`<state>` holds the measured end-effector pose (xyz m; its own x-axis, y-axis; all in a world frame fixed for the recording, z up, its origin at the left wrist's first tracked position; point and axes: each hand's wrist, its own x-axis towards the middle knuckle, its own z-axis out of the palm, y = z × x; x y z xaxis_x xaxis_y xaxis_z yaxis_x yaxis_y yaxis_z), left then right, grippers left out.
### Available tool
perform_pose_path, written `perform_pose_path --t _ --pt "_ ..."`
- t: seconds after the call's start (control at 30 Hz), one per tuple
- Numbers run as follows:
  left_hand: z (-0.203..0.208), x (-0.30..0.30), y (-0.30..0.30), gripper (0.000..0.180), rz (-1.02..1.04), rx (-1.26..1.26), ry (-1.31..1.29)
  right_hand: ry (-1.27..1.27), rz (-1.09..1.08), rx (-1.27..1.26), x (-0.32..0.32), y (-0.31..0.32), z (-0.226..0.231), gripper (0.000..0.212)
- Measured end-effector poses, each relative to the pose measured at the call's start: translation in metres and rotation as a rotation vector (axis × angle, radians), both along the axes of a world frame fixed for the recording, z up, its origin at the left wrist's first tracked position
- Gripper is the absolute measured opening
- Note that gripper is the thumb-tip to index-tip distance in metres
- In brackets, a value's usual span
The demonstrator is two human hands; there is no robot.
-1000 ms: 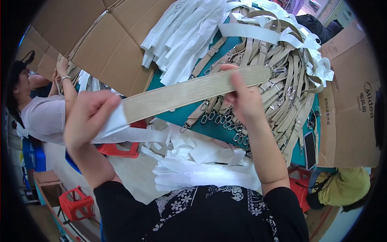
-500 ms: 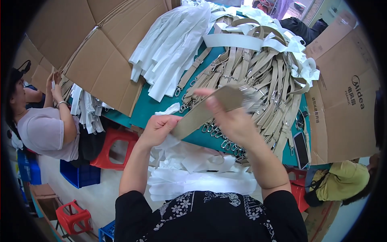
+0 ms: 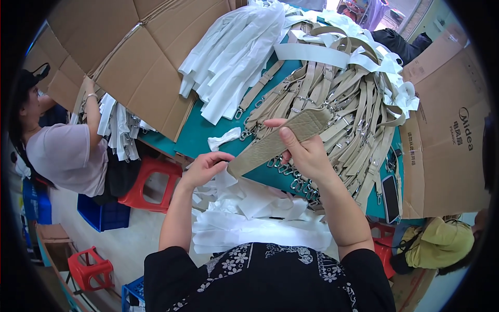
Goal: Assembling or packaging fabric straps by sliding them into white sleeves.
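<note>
My right hand (image 3: 306, 156) grips a wide tan bag strap (image 3: 280, 143), thumb on top and fingers beneath, tilted up to the right. By the strap's lower end, my left hand (image 3: 208, 169) is closed, with thumb and forefinger around a white strip (image 3: 224, 178) that hangs below; its other fingers are partly hidden. Beyond the strap lies a big heap of tan straps (image 3: 358, 114) with metal clasps, fanned over the green table (image 3: 200, 138). A small crumpled white piece (image 3: 224, 139) rests left of the heap.
White sheets (image 3: 234, 52) are piled at the far left, and more white strips (image 3: 260, 229) lie close to my body. Cardboard walls (image 3: 140, 67) stand at both sides. A phone (image 3: 390, 197) lies at the right edge. People sit left and right; a red stool (image 3: 150, 184) stands left.
The strap has swung from a blurred turn to a steady tilt, its padded, stitched end showing. My left hand has shifted slightly right, off the strap's end. The person at left has moved an arm.
</note>
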<state>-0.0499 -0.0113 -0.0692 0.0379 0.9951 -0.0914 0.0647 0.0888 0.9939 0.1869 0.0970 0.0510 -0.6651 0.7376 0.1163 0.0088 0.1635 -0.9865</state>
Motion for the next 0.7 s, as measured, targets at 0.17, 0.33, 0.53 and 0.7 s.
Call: perform_pose_path --t 0.17,0.33,0.53,0.7 --pt "-0.010 -0.006 -0.003 0.013 0.061 -0.046 -0.031 0.014 -0.030 -0.052 0.005 -0.003 0.008 0.031" --pt "0.001 -0.001 -0.009 0.008 0.098 0.085 -0.179 0.047 -0.135 0.060 0.007 -0.017 0.040 0.023" --pt "0.061 0.024 -0.010 0.010 0.183 0.384 -0.348 -0.029 -0.056 0.390 -0.020 -0.043 0.044 0.015" --pt "0.059 0.042 -0.006 0.012 0.267 0.387 -0.301 -0.093 -0.041 0.490 -0.039 -0.046 -0.010 0.021"
